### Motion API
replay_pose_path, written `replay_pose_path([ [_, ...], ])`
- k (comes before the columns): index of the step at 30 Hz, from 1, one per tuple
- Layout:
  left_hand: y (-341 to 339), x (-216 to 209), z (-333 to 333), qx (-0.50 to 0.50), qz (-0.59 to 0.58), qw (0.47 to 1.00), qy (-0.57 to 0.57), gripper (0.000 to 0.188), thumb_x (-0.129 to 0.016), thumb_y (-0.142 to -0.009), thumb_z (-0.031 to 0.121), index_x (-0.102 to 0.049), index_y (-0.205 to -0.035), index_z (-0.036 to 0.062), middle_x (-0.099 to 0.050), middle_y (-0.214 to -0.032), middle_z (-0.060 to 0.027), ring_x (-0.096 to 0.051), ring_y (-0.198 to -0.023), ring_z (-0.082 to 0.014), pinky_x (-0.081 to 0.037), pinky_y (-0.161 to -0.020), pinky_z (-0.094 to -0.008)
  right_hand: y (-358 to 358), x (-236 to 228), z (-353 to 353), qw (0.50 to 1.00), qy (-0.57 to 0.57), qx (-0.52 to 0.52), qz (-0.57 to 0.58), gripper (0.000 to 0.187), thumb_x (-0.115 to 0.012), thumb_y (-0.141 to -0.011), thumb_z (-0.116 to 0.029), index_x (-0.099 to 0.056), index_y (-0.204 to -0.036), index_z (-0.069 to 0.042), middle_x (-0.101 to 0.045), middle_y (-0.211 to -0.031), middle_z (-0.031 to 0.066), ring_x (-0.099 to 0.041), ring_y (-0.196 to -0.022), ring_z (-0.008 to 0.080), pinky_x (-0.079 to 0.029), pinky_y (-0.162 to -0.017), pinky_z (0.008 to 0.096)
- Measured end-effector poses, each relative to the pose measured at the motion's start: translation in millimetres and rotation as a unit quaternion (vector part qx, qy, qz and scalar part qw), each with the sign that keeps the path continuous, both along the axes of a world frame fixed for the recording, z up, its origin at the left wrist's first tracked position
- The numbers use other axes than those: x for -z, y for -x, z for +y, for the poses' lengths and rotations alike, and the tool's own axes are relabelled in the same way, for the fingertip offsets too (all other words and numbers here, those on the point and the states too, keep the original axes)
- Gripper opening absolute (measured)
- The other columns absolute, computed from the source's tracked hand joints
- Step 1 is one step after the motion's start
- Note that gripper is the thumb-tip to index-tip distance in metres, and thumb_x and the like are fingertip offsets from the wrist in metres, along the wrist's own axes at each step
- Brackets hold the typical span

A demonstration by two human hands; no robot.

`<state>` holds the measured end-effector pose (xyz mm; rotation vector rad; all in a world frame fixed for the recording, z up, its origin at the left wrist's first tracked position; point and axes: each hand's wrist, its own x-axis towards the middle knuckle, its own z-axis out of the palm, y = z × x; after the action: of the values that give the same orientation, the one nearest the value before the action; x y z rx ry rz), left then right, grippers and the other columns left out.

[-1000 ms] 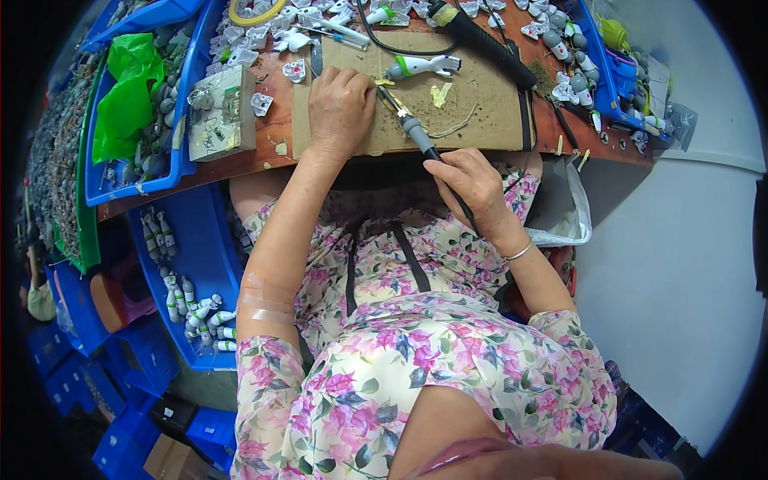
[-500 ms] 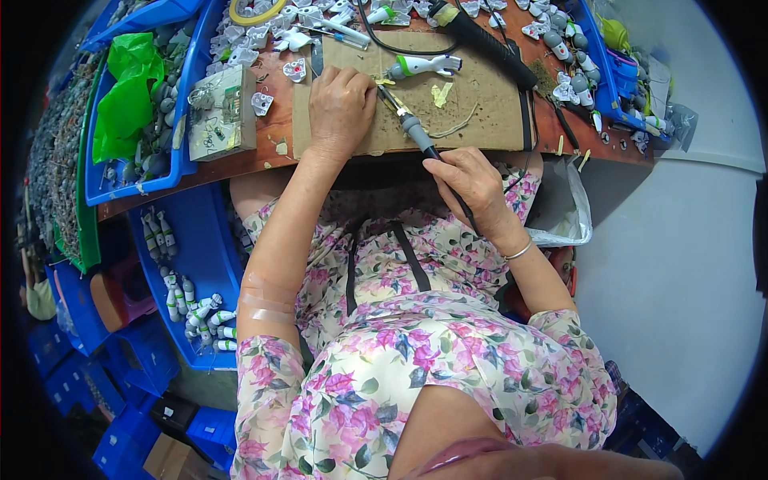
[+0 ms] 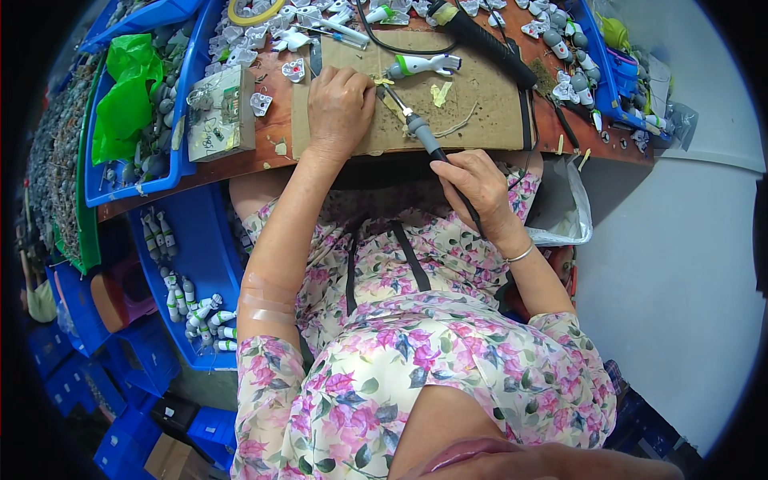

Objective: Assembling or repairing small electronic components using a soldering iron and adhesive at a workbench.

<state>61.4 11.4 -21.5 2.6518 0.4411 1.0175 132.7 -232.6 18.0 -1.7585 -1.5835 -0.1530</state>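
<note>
A soldering iron [image 3: 422,134] with a grey collar and dark handle is held in my right hand [image 3: 478,188], fingers wrapped round it like a pen. Its metal tip points up and left, close to the fingertips of my left hand [image 3: 339,110]. That hand is closed over the left part of a cardboard sheet [image 3: 492,128]; whatever its fingers pinch is hidden beneath them. Just beyond the tip lies a white, green and grey toy-like part [image 3: 428,66]. Scraps of yellowish material [image 3: 440,94] and a pale thin strip [image 3: 458,122] rest on the cardboard.
A white box with exposed circuitry [image 3: 222,114] stands left of the cardboard. Blue bins of parts flank the table, one [image 3: 182,164] at left, another [image 3: 606,80] at right. A thick black tool [image 3: 488,48] crosses the cardboard's far right. White shells [image 3: 236,40] pile up behind.
My right hand and the soldering iron have shifted slightly to the right, drawing the tip a little away from my left fingers. My left hand stays almost where it was.
</note>
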Motion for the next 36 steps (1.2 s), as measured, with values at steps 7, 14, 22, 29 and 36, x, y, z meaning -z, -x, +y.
replay_pose_path([
  [7, 0, 0, 0, -0.003, 0.004, 1.000, 0.002, 0.007, -0.073, -0.076, 0.012, -0.066, -0.077, 0.0092, -0.062, -0.082, -0.0037, -0.057, -0.086, -0.0264, -0.047, -0.078, -0.0395, -9, -10, -2, 0.999, -0.046, 0.016, -0.009, 0.038, -0.072, -0.074, 0.010, -0.066, -0.109, -0.004, -0.064, -0.094, 0.0141, -0.064, -0.082, 0.0307, -0.052, -0.071, 0.0375],
  [14, 0, -1, 0, 0.005, 0.006, 1.000, 0.002, 0.008, -0.073, -0.077, 0.012, -0.066, -0.078, 0.0091, -0.062, -0.082, -0.0034, -0.057, -0.086, -0.0263, -0.046, -0.078, -0.0397, -5, -4, 0, 1.000, -0.025, 0.004, 0.014, 0.038, -0.073, -0.074, 0.009, -0.066, -0.109, -0.004, -0.065, -0.094, 0.0130, -0.064, -0.082, 0.0297, -0.052, -0.071, 0.0374],
  [22, 0, -2, -1, 0.003, 0.006, 1.000, -0.001, 0.008, -0.073, -0.077, 0.011, -0.066, -0.078, 0.0090, -0.061, -0.081, -0.0037, -0.057, -0.086, -0.0265, -0.046, -0.077, -0.0400, -2, -2, 5, 1.000, 0.002, -0.003, 0.025, 0.039, -0.073, -0.073, 0.008, -0.066, -0.109, -0.005, -0.065, -0.094, 0.0124, -0.064, -0.083, 0.0301, -0.052, -0.072, 0.0377],
  [29, 0, -1, -1, 0.006, -0.002, 1.000, -0.002, 0.008, -0.073, -0.077, 0.011, -0.065, -0.077, 0.0089, -0.061, -0.081, -0.0036, -0.057, -0.085, -0.0266, -0.046, -0.076, -0.0401, -3, -3, 8, 1.000, 0.013, -0.012, 0.022, 0.040, -0.074, -0.072, 0.007, -0.066, -0.110, -0.005, -0.066, -0.093, 0.0132, -0.064, -0.083, 0.0303, -0.052, -0.073, 0.0379],
  [36, 0, -3, -2, 0.003, -0.003, 1.000, -0.009, 0.008, -0.073, -0.076, 0.011, -0.065, -0.077, 0.0088, -0.061, -0.081, -0.0032, -0.056, -0.084, -0.0262, -0.046, -0.076, -0.0394, -2, -5, 7, 1.000, 0.022, -0.005, 0.009, 0.043, -0.073, -0.070, 0.008, -0.067, -0.110, -0.006, -0.065, -0.094, 0.0128, -0.064, -0.083, 0.0298, -0.052, -0.072, 0.0376],
])
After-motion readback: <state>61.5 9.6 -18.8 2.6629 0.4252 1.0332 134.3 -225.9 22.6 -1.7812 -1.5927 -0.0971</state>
